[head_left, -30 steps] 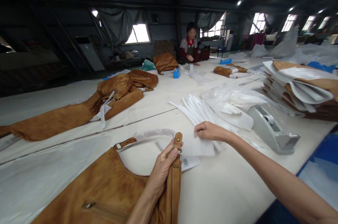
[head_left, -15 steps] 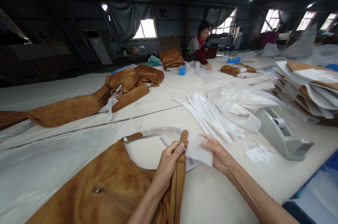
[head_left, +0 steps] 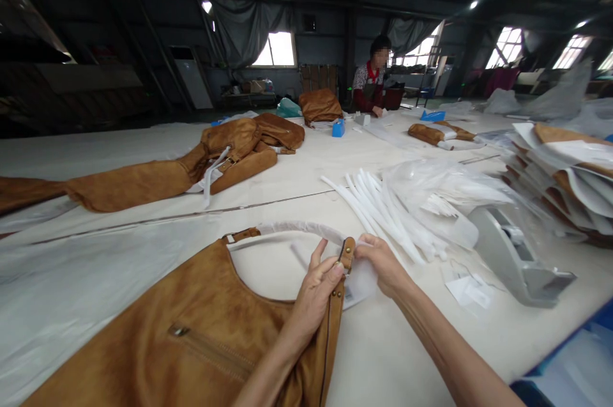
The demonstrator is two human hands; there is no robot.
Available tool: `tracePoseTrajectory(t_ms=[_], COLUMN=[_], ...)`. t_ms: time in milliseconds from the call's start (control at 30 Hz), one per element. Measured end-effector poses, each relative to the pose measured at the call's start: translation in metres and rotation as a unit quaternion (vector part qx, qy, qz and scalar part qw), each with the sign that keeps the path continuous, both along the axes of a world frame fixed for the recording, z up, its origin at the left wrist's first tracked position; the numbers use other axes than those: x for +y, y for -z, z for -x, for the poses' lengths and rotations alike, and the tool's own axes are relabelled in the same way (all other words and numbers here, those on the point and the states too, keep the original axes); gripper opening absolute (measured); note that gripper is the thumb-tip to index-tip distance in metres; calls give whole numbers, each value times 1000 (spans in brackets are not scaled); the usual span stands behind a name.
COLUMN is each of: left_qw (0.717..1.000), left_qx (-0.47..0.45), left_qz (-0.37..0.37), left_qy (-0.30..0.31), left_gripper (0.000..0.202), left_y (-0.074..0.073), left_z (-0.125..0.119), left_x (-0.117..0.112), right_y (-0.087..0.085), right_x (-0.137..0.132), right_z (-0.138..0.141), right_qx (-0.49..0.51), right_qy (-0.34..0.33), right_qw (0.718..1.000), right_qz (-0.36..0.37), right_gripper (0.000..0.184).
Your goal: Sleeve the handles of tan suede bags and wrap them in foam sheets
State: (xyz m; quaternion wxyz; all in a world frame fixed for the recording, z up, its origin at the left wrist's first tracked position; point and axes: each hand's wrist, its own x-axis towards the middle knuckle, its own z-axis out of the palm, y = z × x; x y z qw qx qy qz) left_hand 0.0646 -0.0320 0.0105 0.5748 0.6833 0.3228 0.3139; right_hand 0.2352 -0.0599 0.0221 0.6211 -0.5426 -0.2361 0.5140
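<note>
A brown leather handbag (head_left: 158,324) with a zipped pocket lies in front of me. Its handle (head_left: 306,228) arches behind the opening, wrapped in whitish film. My left hand (head_left: 318,292) grips the riveted strap tab at the handle's right end, thumb on top and forefinger raised. Close by on the right, my right hand (head_left: 380,260) pinches a thin white sheet (head_left: 366,282) tucked behind the tab; its fingertips are partly hidden. Part of a tag with a barcode (head_left: 349,298) shows beneath the sheet.
White foam strips (head_left: 378,209) and clear plastic bags (head_left: 435,183) lie beyond my right hand. A grey tape dispenser (head_left: 522,260) stands at right, near stacked brown pieces with white sheets (head_left: 565,170). More brown bags (head_left: 234,151) lie behind. A co-worker (head_left: 371,84) stands across the table.
My right hand has moved closer to the strap tab, drawing the white sheet behind it. My left forefinger has lifted. The view has shifted slightly.
</note>
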Motion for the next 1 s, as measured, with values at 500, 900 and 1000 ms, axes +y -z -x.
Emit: tracePoseTrajectory(t_ms=[500,900,1000], left_qw=[932,945,925], left_qx=[-194,-223,-255], left_qz=[305,139,242], left_qy=[-15,-196,-143], left_gripper=[53,36,35], left_y=[-15,-12,-13], left_z=[-7,-10,-7], left_x=[4,-1,2], right_y=[3,5,1], right_x=[-18,-28,-29], right_z=[10,15,21], right_qx=[135,151,122], right_qy=[-140,-154,-142], right_qw=[976,970,977], right_qz=[-96,-108,-104], right_gripper=[20,33,35])
